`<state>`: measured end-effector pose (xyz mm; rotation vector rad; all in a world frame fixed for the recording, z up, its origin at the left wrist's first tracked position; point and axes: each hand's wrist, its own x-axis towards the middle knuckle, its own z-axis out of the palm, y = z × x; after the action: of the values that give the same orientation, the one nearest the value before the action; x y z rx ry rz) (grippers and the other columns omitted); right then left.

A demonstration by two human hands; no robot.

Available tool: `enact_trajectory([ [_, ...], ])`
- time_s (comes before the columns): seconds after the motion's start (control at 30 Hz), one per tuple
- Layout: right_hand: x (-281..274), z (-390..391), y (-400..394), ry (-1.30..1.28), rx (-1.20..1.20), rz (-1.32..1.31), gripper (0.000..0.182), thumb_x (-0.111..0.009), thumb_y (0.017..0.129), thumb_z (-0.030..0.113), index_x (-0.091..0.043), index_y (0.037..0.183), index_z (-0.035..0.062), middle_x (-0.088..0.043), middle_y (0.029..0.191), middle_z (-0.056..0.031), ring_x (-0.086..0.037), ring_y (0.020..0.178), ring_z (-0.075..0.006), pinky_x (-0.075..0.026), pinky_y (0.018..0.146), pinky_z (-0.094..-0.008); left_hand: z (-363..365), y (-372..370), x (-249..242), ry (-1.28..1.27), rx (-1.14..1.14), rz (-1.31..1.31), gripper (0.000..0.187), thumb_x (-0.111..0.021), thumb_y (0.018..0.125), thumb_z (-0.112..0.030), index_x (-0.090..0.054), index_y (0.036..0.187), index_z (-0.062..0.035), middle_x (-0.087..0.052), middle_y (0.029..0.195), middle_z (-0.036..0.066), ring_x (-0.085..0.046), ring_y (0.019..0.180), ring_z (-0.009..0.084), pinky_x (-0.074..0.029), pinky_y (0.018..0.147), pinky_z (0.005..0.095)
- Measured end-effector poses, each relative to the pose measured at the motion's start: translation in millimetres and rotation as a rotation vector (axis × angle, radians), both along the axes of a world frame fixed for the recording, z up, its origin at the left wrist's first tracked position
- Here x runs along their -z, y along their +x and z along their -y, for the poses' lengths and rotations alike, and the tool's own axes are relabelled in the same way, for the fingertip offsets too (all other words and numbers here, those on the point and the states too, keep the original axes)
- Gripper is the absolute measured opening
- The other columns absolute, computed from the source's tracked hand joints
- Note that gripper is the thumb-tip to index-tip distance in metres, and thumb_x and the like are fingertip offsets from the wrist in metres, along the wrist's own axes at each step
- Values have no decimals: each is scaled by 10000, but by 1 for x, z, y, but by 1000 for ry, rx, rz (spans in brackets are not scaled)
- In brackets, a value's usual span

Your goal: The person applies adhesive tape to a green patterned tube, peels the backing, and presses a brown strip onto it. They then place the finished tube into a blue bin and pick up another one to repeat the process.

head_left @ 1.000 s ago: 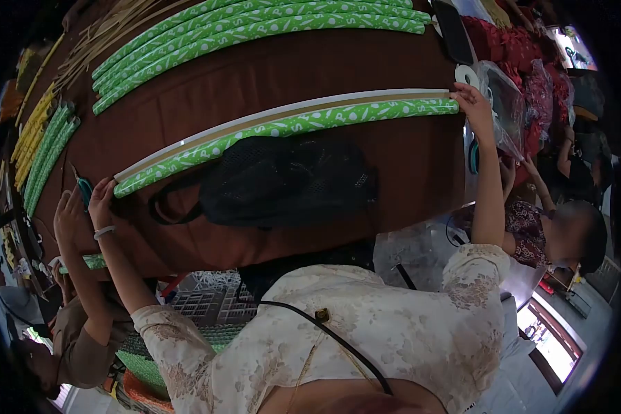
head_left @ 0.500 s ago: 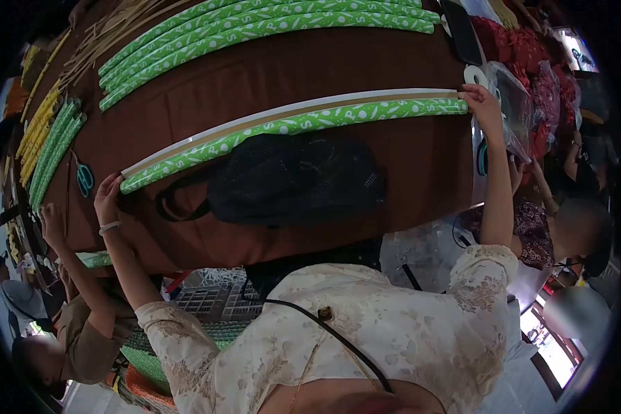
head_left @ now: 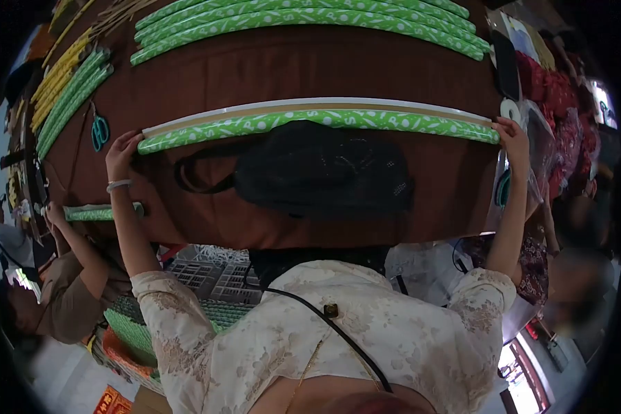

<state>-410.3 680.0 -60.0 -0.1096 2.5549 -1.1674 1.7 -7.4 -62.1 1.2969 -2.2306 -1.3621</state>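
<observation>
A long roll of green wrapping paper (head_left: 324,121) with white printed letters and shapes lies across the brown-covered table. A tan strip and a white edge run along its far side. My left hand (head_left: 123,157) pinches the roll's left end. At the opposite end, the fingers of my right hand (head_left: 513,141) are closed on the paper. A black bag (head_left: 324,169) with a strap rests just in front of the roll and overlaps part of its near edge. Close to my right wrist are teal-handled scissors (head_left: 503,190) and a white tape roll (head_left: 509,110).
More green rolls (head_left: 310,31) lie along the far side, with a black phone (head_left: 506,65) beside them. Teal scissors (head_left: 100,131), green bundles (head_left: 72,103) and yellow bundles (head_left: 58,79) are leftward. A co-worker's hand (head_left: 55,215) holds another green roll (head_left: 96,213). Red bags (head_left: 548,90) are rightward.
The view has turned, and the scene sits further right, with the roll appearing more level. Both my hands stay at its ends. The co-worker's green roll shows more fully at the left.
</observation>
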Motion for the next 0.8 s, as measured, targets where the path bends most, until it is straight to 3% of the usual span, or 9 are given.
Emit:
enact_trajectory([
  [0.13,-7,6,5,13,-9,-39,250,-632,793,180,-598,983,21,-580,813,4,-502,713,-62,-387,609,-191,8,3,7,-81,30,28,331,-688,738,-228,-614,987,-23,-632,847,4,-547,719,43,-407,589,178],
  [0.17,-11,10,9,48,-4,-53,245,-634,794,178,-598,978,20,-578,816,6,-500,713,-60,-386,613,-192,-11,-7,-12,-67,-20,114,320,-683,739,-238,-625,978,-33,-641,848,21,-562,725,53,-425,602,190],
  [0.37,5,-12,-8,74,-25,-47,276,-620,806,174,-586,1042,36,-590,945,-20,-531,865,-95,-394,765,-201,-24,-16,-25,-65,-96,123,345,-722,696,-229,-631,943,-7,-646,856,48,-583,765,86,-454,644,215],
  [0.47,7,-14,-9,2,-45,-48,214,-605,812,121,-596,999,18,-588,906,-24,-527,839,-99,-396,740,-208,-21,-16,-24,-73,-123,187,362,-741,672,-238,-634,930,-8,-638,839,53,-584,749,106,-461,655,230],
  [0.6,-4,-9,-9,179,-111,-115,208,-604,810,135,-608,975,8,-596,904,-27,-529,849,-117,-400,761,-224,-23,-12,-26,-133,-57,137,357,-734,680,-241,-629,928,-7,-642,830,53,-596,756,114,-466,670,229],
  [0.7,2,-16,-16,179,-144,-92,213,-607,807,138,-614,981,15,-601,906,-29,-531,851,-112,-403,745,-220,-24,-12,-28,-32,-35,50,301,-680,736,-151,-584,948,39,-655,863,73,-611,798,108,-470,707,215],
  [0.8,2,-18,-21,215,-153,-75,212,-610,806,154,-619,971,21,-600,895,-15,-520,807,-95,-402,717,-214,-22,-11,-26,-95,-9,73,278,-665,747,-127,-578,954,37,-657,861,66,-609,797,102,-469,710,209],
])
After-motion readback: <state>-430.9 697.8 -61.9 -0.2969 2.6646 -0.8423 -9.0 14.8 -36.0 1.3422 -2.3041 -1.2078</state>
